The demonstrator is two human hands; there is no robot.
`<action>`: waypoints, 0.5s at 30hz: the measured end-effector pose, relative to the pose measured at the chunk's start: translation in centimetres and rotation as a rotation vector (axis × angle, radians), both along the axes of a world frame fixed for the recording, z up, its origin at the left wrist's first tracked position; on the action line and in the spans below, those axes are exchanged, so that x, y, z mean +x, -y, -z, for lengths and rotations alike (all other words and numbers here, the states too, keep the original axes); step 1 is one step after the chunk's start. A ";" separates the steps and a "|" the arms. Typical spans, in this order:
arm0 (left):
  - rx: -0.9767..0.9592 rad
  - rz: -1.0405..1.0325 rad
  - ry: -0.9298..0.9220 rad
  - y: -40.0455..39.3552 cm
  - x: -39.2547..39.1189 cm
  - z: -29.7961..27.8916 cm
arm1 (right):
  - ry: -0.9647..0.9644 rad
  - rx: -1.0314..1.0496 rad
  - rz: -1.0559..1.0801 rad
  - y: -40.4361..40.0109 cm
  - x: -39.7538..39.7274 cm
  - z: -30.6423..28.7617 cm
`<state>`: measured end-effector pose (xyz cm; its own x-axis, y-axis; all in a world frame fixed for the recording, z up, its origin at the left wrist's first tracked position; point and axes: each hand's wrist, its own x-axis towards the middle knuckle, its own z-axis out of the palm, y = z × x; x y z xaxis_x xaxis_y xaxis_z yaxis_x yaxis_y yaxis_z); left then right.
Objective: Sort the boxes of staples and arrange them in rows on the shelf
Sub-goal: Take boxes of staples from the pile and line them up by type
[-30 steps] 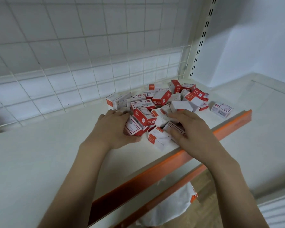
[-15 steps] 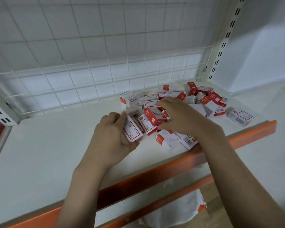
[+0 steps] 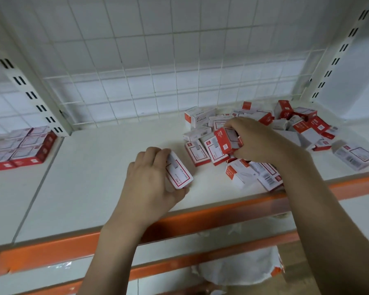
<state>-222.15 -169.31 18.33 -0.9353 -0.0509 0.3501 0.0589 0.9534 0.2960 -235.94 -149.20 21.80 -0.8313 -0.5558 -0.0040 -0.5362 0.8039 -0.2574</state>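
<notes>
A loose pile of red and white staple boxes [image 3: 296,128] lies on the right half of the white shelf [image 3: 98,167]. My left hand [image 3: 149,184] grips one white box with a red frame [image 3: 178,170], held just left of the pile above the shelf. My right hand [image 3: 258,141] reaches into the pile and grips a red box [image 3: 226,139] lifted off the heap. At the far left, on the neighbouring shelf bay, several boxes [image 3: 19,147] stand packed together in tidy rows.
A white wire grid [image 3: 158,67] backs the shelf, with slotted uprights [image 3: 24,81] on either side. An orange front rail [image 3: 200,220] edges the shelf. One box [image 3: 354,156] lies apart at the right. A white bag [image 3: 237,271] sits below.
My left hand has drawn its box leftward out of the pile. My right hand has closed on a red box and lifted it. The view has swung left, revealing the arranged rows.
</notes>
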 end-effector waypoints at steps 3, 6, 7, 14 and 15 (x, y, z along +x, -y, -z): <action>0.030 -0.022 -0.025 0.9 1.1 0.1 | -0.068 -0.081 0.029 0.4 0.8 0.5; 0.058 -0.043 -0.057 2.1 2.2 0.0 | -0.125 -0.187 0.009 1.6 2.2 0.7; 0.063 -0.047 -0.063 2.6 2.6 -0.1 | -0.128 -0.223 -0.008 2.3 2.9 0.6; 0.126 -0.082 -0.076 6.7 5.7 -0.5 | -0.164 -0.329 -0.096 8.1 8.1 0.7; 0.136 -0.085 -0.073 7.5 6.2 -0.6 | -0.161 -0.343 -0.098 9.1 8.8 0.8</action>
